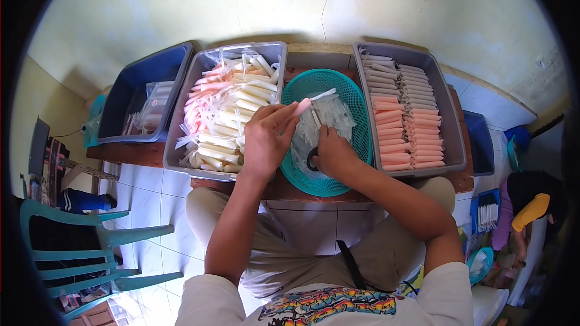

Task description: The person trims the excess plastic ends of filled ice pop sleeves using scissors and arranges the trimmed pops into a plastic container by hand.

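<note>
My left hand (270, 137) pinches a pink stick (302, 107) in clear plastic wrap, above the left rim of a green basket (289, 172). Wrapped in my right hand (335, 154) is a pair of scissors (312, 158) with a black handle, its blades pointing up near the wrapper end. Clear plastic scraps (332, 118) lie in the basket under both hands. To the left, a grey bin (284, 60) holds jumbled pink and cream wrapped sticks (226, 115). Rows of neat pink and whitish sticks (408, 130) fill the grey bin (456, 139) on the right.
A dark blue bin (118, 99) with plastic packs stands at the far left. Green chairs (103, 253) are at lower left. At the right, a person in a yellow sleeve (531, 211) bends near a blue tray (485, 211) and a small green basket (480, 265).
</note>
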Demonstrator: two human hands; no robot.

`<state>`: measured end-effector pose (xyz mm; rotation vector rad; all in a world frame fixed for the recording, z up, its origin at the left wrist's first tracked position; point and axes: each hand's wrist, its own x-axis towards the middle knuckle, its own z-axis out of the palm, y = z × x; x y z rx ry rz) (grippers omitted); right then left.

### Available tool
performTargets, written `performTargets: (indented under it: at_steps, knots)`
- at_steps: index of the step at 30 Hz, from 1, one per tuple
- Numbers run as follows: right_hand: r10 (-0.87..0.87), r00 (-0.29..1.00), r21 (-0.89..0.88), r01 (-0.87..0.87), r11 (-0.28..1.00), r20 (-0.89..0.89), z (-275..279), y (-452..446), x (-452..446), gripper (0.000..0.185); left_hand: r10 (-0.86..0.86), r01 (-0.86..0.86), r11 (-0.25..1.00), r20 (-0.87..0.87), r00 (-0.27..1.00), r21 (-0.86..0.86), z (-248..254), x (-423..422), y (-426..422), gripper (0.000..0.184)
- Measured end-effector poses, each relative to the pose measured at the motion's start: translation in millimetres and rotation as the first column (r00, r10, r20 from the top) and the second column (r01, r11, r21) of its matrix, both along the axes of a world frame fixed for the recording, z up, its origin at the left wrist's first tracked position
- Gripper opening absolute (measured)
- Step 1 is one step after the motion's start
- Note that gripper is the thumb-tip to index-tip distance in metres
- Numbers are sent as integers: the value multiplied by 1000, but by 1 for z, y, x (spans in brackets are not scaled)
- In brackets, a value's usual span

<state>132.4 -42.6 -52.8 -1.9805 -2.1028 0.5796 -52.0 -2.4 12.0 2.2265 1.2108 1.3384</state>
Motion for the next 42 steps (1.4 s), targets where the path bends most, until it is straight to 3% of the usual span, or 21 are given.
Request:
performTargets:
  at_steps: [5,9,12,14,19,29,42]
  knots:
    - [36,998,-14,-36,999,-42,-4,4,14,76,23,-23,1000,10,1000,8,0,-2,1,32]
    - [52,992,-12,-54,998,-111,32,-3,28,84,55,-55,998,6,998,-6,5,-7,2,32]
    - [111,985,93,-99,991,-134,52,-13,38,83,88,-85,996,71,994,-41,8,-13,5,31]
    - [120,961,114,-94,989,-248,70,-21,43,85,154,-154,987,14,988,38,6,-22,11,32]
    - [170,913,119,-135,984,-371,102,-37,43,91,214,-215,977,65,975,2,14,-27,13,32]
    - [271,866,261,-171,950,-421,82,-29,45,98,101,-100,995,61,993,-14,8,-3,8,33]
    - [227,861,230,-132,964,-455,80,-27,47,96,47,-47,999,21,999,22,7,9,2,35]
